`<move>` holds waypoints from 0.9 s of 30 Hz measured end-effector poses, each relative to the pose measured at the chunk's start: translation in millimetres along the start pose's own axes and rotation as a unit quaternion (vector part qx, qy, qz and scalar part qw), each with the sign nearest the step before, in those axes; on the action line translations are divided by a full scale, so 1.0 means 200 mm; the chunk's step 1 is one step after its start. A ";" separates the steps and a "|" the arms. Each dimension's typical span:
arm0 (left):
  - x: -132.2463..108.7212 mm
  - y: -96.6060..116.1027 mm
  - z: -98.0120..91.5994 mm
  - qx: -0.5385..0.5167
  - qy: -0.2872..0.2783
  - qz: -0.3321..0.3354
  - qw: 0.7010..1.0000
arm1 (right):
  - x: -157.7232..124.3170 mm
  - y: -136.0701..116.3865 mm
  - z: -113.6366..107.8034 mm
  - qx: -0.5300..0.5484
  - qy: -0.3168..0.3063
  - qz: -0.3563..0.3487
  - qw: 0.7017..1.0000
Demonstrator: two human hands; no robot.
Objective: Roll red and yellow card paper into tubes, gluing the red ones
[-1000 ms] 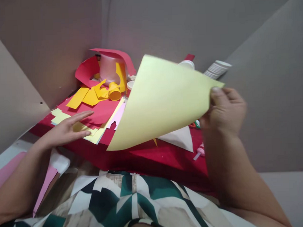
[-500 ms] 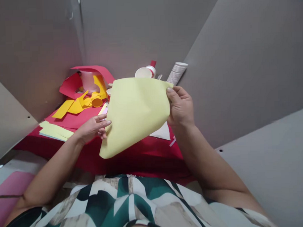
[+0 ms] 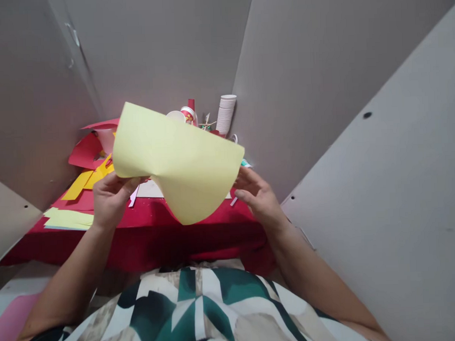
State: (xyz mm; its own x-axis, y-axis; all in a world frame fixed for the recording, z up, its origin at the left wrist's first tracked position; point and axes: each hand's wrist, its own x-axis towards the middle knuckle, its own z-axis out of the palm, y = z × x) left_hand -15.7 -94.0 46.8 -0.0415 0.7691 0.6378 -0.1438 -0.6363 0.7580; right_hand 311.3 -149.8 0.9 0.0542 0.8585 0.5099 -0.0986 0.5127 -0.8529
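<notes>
I hold a pale yellow sheet of paper (image 3: 177,160) up in front of me, above the red-covered table (image 3: 158,227). My left hand (image 3: 111,197) grips the sheet's lower left edge with fingers curled round it. On the sheet's right edge rests my right hand (image 3: 256,194), fingers partly stretched, thumb behind the paper. The sheet curves, its lower part hanging down in a rounded point. It hides the middle of the table.
Red and orange paper pieces (image 3: 85,168) lie at the table's back left, pale yellow strips (image 3: 68,219) at the near left. A stack of white paper cups (image 3: 225,114) and a printed cup (image 3: 188,113) stand at the back. Grey walls close in on all sides.
My left hand left the papers on the table and took the sheet's left edge. The sheet swung from a right-hand hold to face me between both hands. The view shifted right.
</notes>
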 end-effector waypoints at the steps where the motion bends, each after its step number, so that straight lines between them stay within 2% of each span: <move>1: -0.02 0.01 0.00 0.014 0.009 0.032 0.999 | -0.05 0.02 -0.01 0.008 0.005 0.010 1.000; 3: -0.08 0.03 -0.01 0.055 0.017 0.110 0.992 | -0.12 0.06 -0.02 0.011 0.023 0.034 0.999; 6: -0.18 0.08 -0.02 0.122 -0.034 0.189 0.974 | -0.20 0.06 0.01 0.003 0.039 0.090 0.995; 8: -0.25 0.12 -0.03 0.156 -0.079 0.206 0.963 | -0.22 0.06 0.05 0.021 0.052 0.152 0.987; 11: -0.35 0.16 -0.05 0.191 -0.106 0.214 0.952 | -0.22 0.07 0.11 0.099 0.076 0.252 0.960; 14: -0.41 0.16 -0.09 0.214 -0.143 0.216 0.942 | -0.19 0.10 0.15 0.170 0.057 0.302 0.936; 18: -0.45 0.12 -0.13 0.228 -0.194 0.186 0.936 | -0.17 0.10 0.20 0.209 0.028 0.310 0.927; 21: -0.46 0.05 -0.17 0.252 -0.204 0.146 0.935 | -0.16 0.10 0.22 0.200 0.011 0.297 0.934; 25: -0.49 -0.07 -0.21 0.257 -0.157 0.085 0.950 | -0.14 0.14 0.21 0.170 0.048 0.297 0.938; 27: -0.51 -0.12 -0.21 0.194 -0.105 0.007 0.975 | -0.14 0.17 0.19 0.162 0.071 0.295 0.939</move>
State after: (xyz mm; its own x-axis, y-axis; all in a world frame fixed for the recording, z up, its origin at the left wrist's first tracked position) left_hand -49.4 -154.7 -42.8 0.1682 0.7573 0.6310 0.2430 -0.6522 0.7180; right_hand 268.7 -156.4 -37.9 0.0242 0.9965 -0.0804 -0.4483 -0.0610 -0.8918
